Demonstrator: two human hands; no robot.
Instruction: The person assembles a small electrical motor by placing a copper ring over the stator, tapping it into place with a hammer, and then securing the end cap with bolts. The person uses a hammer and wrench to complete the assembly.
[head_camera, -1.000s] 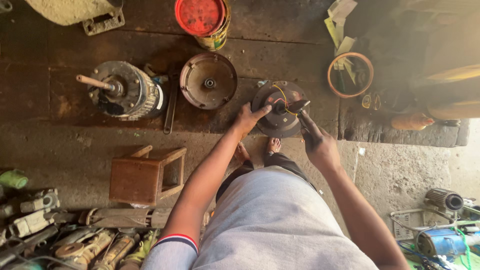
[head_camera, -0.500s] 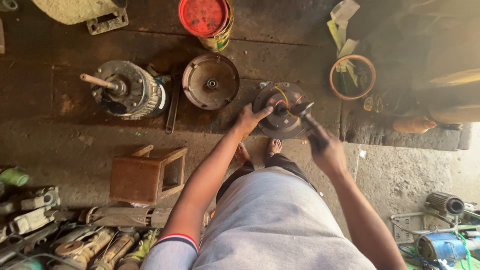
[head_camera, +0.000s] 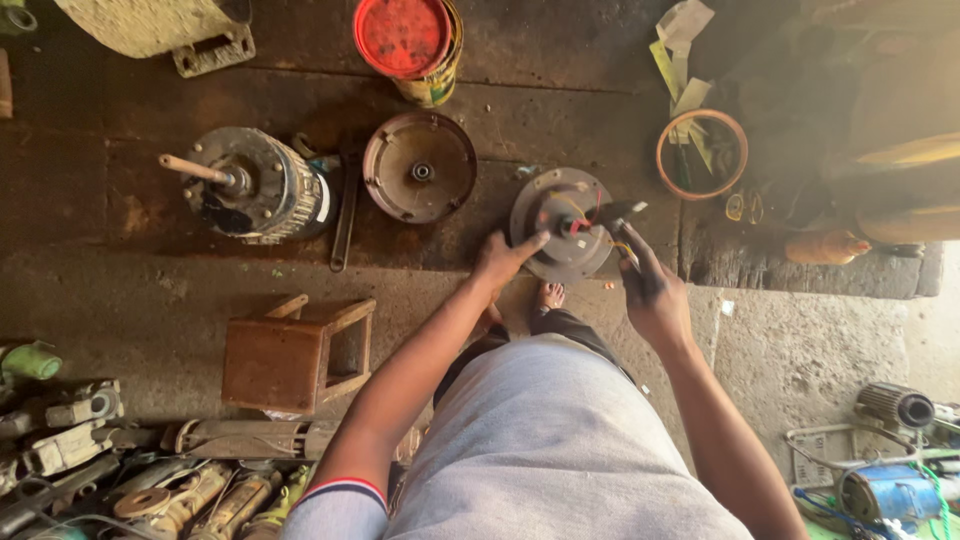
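Observation:
A round metal motor part (head_camera: 563, 222) with coloured wires at its middle lies on the dark workbench (head_camera: 120, 205). My left hand (head_camera: 503, 260) rests its fingers on the part's lower left rim. My right hand (head_camera: 655, 295) is closed on a thin dark tool (head_camera: 626, 243) whose tip points at the wires near the part's middle. My foot (head_camera: 549, 295) shows on the floor below the bench edge.
A motor with a shaft (head_camera: 255, 185) and a round end cover (head_camera: 419, 166) lie to the left on the bench, with a long flat tool (head_camera: 344, 212) between them. A red-lidded can (head_camera: 408, 38) stands behind. A small wooden stool (head_camera: 296, 355) and motor scrap (head_camera: 120, 470) are on the floor.
My right hand has dropped slightly and turned the tool's tip toward the wires. My left hand has slid down to the part's lower rim. The view shifted a little.

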